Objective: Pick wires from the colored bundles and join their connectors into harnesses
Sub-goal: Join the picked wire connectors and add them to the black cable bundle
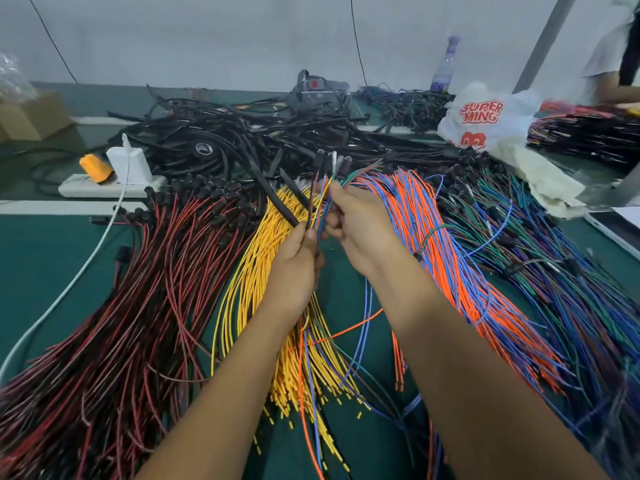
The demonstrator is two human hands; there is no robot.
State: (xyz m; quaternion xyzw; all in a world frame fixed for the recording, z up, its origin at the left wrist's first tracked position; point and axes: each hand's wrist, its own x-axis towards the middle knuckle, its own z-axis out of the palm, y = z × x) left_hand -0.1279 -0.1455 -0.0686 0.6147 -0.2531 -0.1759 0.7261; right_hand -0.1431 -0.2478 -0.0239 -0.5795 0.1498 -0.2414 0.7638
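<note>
Colored wire bundles fan out across the green table [41, 258]: red-and-black wires [138, 306] at left, yellow wires [256, 251] in the middle, orange-and-blue wires [446, 251] to the right, and dark green, blue and purple wires [561, 271] at far right. Above the yellow bundle, my left hand [294, 271] grips a small bunch of picked wires [323, 192] that rise to connectors [329, 159]. My right hand [360, 226] pinches the same bunch just beside it. The loose tails hang down between my forearms.
A heap of black finished harnesses [249, 133] fills the back of the table. A white power strip [104, 187] with a charger and an orange plug lies at back left. A white plastic bag [491, 116], a bottle [445, 67] and another person [613, 57] are at back right.
</note>
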